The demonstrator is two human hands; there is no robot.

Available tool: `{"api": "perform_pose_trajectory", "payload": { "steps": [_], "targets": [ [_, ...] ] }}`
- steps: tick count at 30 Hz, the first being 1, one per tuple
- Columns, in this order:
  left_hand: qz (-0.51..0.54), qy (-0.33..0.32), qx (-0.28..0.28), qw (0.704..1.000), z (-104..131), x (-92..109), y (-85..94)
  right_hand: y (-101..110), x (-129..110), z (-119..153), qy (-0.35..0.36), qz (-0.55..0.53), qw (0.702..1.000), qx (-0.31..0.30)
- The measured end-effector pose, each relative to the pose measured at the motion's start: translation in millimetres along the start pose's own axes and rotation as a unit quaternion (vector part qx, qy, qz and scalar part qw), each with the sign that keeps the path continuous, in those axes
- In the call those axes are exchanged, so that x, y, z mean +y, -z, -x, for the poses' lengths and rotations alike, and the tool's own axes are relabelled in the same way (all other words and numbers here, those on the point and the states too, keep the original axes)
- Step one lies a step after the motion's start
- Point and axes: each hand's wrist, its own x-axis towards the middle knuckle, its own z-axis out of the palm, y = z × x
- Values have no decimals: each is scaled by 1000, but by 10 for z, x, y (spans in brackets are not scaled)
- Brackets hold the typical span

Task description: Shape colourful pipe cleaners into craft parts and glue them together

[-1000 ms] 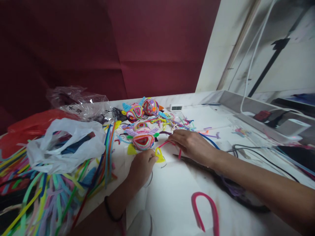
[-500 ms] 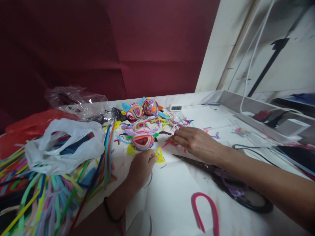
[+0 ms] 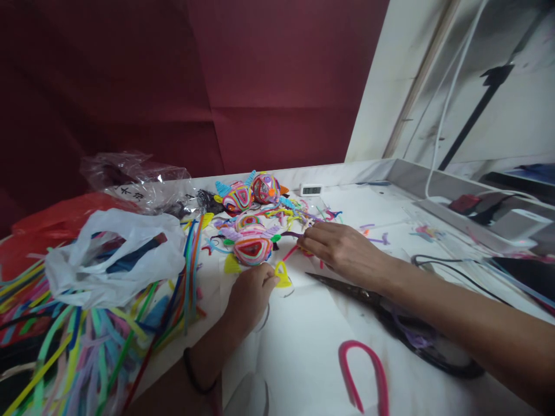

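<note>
Pinched in the fingertips of my left hand is a small yellow loop of fuzzy stem, held over white paper. My right hand is to its right, fingers bent down and together over small red and pink pieces; what they grip is hidden. Large black scissors lie partly under my right forearm, blades towards the yellow loop. Just beyond my left hand sits a multicoloured fish-like figure, with a yellow piece beside it.
Two more colourful figures stand at the back by a small digital clock. Bundled fuzzy stems and a white plastic bag fill the left. A bent pink stem lies in front. Cables and a white box are right.
Both hands keep nearly the same place. The fingers of my right hand have shifted very slightly left. The view has moved a little.
</note>
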Motion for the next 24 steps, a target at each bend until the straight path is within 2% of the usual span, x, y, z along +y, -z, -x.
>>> {"api": "perform_pose_trajectory", "payload": {
  "steps": [7, 19, 24],
  "targets": [
    [-8, 4, -2, 1000, -8, 5, 0, -10, -13, -37, 18, 15, 1000, -14],
    [-13, 1, 1, 1000, 3, 3, 0, 122, -2, -95, 117, 93, 987, -51],
    [-9, 3, 5, 1000, -2, -9, -7, 175, 37, -107, 144, 117, 982, -46]
  ]
}}
